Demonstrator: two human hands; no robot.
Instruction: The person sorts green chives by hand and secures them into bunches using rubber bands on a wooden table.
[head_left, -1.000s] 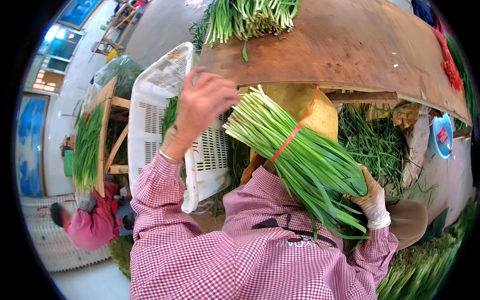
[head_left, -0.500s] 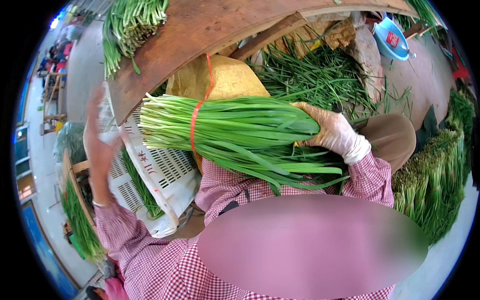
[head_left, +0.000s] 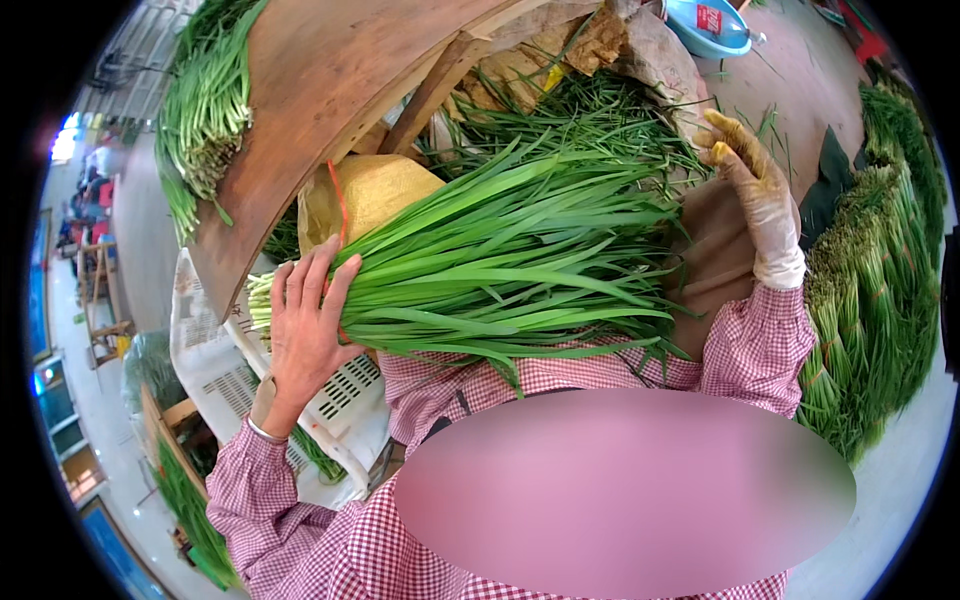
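Note:
A big bundle of green garlic chives lies crosswise in front of me, pale stem ends to the left and leaves fanned out to the right over my lap. My left hand, bare, grips it near the stems, with spread fingers over the top. A red band shows above the bundle and runs down behind my hand, which hides part of it. My right hand, in a stained, pale thin glove, is raised apart from the leaf tips, open and holding nothing.
A white slatted plastic basket stands below my left hand. Ahead curves a wooden tabletop bearing another chive bundle. Loose green leaves lie beyond my lap. Bundled chives are stacked at right; a blue basin sits far right.
My left hand has come from the side onto the stem end. My right hand has let go of the leaves and moved up and right. The leaves have fanned out.

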